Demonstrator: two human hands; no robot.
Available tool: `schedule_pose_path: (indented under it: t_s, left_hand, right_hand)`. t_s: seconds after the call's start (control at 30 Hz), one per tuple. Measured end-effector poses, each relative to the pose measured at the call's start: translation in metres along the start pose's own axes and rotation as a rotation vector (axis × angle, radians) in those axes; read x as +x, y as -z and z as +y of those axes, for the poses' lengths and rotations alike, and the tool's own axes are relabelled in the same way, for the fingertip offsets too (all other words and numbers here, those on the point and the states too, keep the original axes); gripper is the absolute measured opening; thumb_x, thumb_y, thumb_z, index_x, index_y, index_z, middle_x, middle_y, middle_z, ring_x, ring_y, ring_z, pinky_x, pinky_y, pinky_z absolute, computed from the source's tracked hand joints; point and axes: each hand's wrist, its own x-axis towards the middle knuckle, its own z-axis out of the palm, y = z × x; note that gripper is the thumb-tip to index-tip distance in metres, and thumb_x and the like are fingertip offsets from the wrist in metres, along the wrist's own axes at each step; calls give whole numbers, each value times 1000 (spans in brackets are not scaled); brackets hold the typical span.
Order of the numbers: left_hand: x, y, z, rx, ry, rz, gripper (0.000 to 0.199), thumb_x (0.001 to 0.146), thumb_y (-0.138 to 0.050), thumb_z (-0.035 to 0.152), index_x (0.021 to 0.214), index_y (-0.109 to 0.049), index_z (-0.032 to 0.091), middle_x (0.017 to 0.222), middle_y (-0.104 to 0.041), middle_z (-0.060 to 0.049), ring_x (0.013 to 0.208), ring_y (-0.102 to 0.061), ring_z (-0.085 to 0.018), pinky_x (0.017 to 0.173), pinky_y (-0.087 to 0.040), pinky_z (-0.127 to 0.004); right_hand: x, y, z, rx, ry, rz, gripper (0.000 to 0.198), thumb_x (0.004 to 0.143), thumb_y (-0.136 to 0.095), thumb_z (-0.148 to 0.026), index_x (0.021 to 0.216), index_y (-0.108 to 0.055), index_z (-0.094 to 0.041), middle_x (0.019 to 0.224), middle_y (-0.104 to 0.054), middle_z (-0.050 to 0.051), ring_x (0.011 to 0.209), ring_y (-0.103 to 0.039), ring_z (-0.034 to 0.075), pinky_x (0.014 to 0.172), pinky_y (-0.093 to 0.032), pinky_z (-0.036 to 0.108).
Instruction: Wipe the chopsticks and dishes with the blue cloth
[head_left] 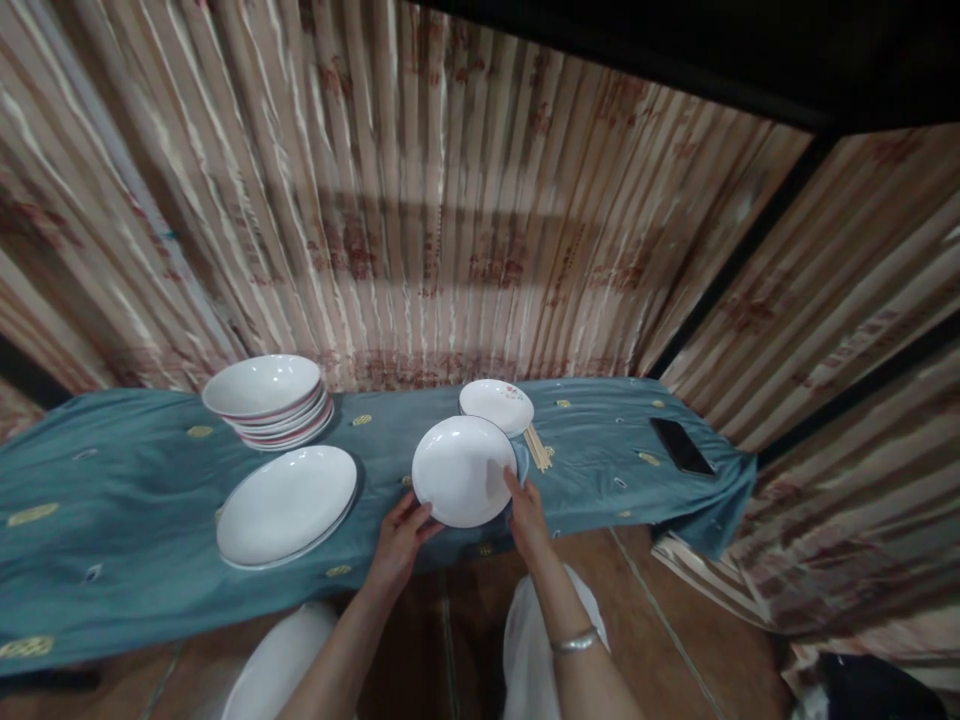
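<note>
A round white plate [463, 470] is held between my two hands at the front of the table. My left hand [403, 530] grips its lower left rim, thumb on top. My right hand [526, 508] grips the right rim, thumb over the edge and fingers beneath. Just behind it lies a white plate with a floral print [496, 405], partly covered by the held plate. Wooden chopsticks [537, 447] lie beside that one. Left of my hands is an oval white plate [289, 505], seemingly with another under it.
A stack of white bowls and plates [266, 390] with red rims stands at the back left. A black phone [681, 446] lies on the right of the blue-green tablecloth [600, 480]. Patterned curtains [465, 220] hang behind the table. White stools [281, 655] show below.
</note>
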Motion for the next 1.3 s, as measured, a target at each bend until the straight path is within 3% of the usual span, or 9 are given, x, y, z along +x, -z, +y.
schedule_pose_path:
  t_s: [0.13, 0.33, 0.47, 0.57, 0.67, 0.77, 0.87, 0.97, 1.3]
  left_hand:
    - [-2, -3, 3, -17, -4, 44, 47, 51, -82, 27, 93, -68, 11, 95, -70, -11, 77, -67, -22, 69, -57, -36]
    - [1, -18, 9, -31, -33, 60, 39, 51, -80, 20, 87, -67, 11, 77, -70, -4, 63, -65, -14, 64, -58, -31]
    - [12, -40, 13, -38, -62, 43, 26, 54, -77, 18, 76, -64, 12, 70, -68, -1, 61, -64, -13, 68, -58, -31]
    - [25, -62, 20, -29, -64, 29, 20, 58, -73, 15, 75, -63, 13, 70, -69, -2, 62, -65, -13, 72, -57, -33]
    - [41, -83, 27, -5, -68, 48, 14, 61, -70, 11, 66, -56, 14, 61, -66, 0, 59, -65, -14, 76, -57, -35]
    - [58, -99, 31, 40, -67, 48, 14, 63, -68, 9, 72, -57, 13, 62, -67, -2, 60, -66, -14, 78, -57, -35]
    - [72, -106, 31, 70, -76, 52, 18, 63, -69, 8, 73, -55, 14, 60, -66, -1, 58, -65, -13, 76, -57, -35]
    - [83, -109, 28, 94, -81, 62, 16, 63, -69, 9, 70, -55, 15, 55, -63, 0, 55, -63, -13, 74, -58, -33]
    - [102, -119, 20, 139, -57, 124, 9, 66, -67, 10, 64, -58, 13, 52, -62, -3, 58, -65, -16, 71, -57, -31]
  right_hand:
    - [-5, 7, -13, -178, 76, -45, 40, 69, -68, -47, 94, -71, -17, 98, -72, 7, 104, -60, 24, 93, -45, 35]
    - [-5, 20, -18, -369, 34, -175, 39, 66, -69, -51, 78, -72, -15, 78, -71, 7, 84, -62, 24, 73, -49, 32]
    - [5, 20, -18, -234, 3, -152, 40, 64, -71, -51, 82, -71, -15, 79, -71, 6, 76, -63, 20, 60, -49, 27]
    - [15, 18, -21, -35, -103, -71, 43, 60, -73, -50, 89, -69, -18, 85, -71, 6, 74, -63, 19, 53, -48, 25]
    - [22, 15, -24, 150, -195, -25, 46, 57, -74, -46, 94, -66, -20, 95, -70, 5, 78, -64, 19, 52, -49, 24]
    - [26, 15, -26, 226, -203, 8, 45, 57, -74, -43, 95, -64, -21, 104, -68, 4, 86, -64, 18, 52, -49, 22]
    - [28, 15, -28, 232, -188, 35, 44, 59, -73, -42, 97, -63, -22, 109, -66, 3, 90, -63, 19, 50, -48, 20]
    - [29, 14, -30, 230, -161, -21, 45, 64, -70, -40, 105, -62, -24, 108, -67, 3, 88, -64, 19, 51, -48, 20]
    - [37, 9, -28, 245, -144, -123, 69, 68, -67, -42, 133, -44, -33, 122, -61, 1, 83, -66, 15, 56, -50, 21]
